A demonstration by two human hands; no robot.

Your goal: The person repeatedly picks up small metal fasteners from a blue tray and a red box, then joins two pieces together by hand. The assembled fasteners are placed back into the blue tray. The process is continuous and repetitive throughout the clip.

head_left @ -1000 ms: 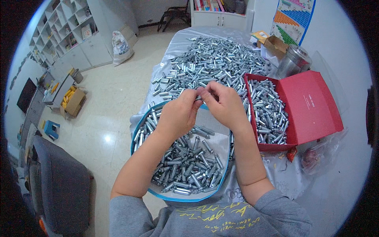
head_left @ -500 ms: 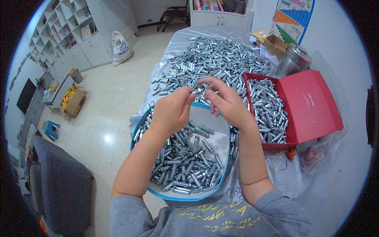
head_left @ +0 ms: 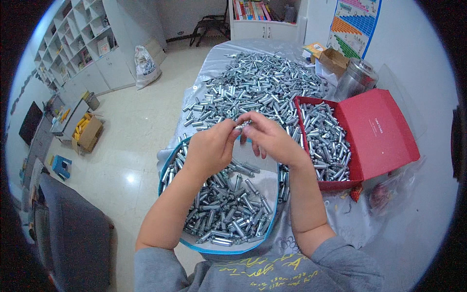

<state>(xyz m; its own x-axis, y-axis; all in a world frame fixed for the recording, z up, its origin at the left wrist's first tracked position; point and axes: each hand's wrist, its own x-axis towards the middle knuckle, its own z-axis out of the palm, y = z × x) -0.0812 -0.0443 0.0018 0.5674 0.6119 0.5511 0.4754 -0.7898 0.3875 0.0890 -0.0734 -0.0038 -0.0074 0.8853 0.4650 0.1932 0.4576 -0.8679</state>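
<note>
Over the far rim of a light bin with a blue edge [head_left: 278, 194], my left hand [head_left: 212, 146] and my right hand [head_left: 270, 138] meet at the fingertips. Pinched between them is a small silvery expansion bolt [head_left: 242, 125], partly hidden by the fingers. Many metal expansion bolts [head_left: 228, 209] with sleeves lie jumbled in the bin below my wrists. Just beyond my hands, a wide heap of loose metal sleeves and bolts [head_left: 262, 82] covers the table. To the right, an open red box [head_left: 382, 134] holds more of the metal parts.
A silver metal canister [head_left: 357, 78] and a small cardboard box [head_left: 334, 62] stand at the table's right side. A clear plastic bag [head_left: 389, 192] lies by the red box. Left of the table are a dark grey chair [head_left: 73, 228] and a blue stool [head_left: 62, 166].
Both hands have shifted slightly down in the picture, and my right fingers have closed in against the left fingertips around the bolt. The whole view has tilted a little.
</note>
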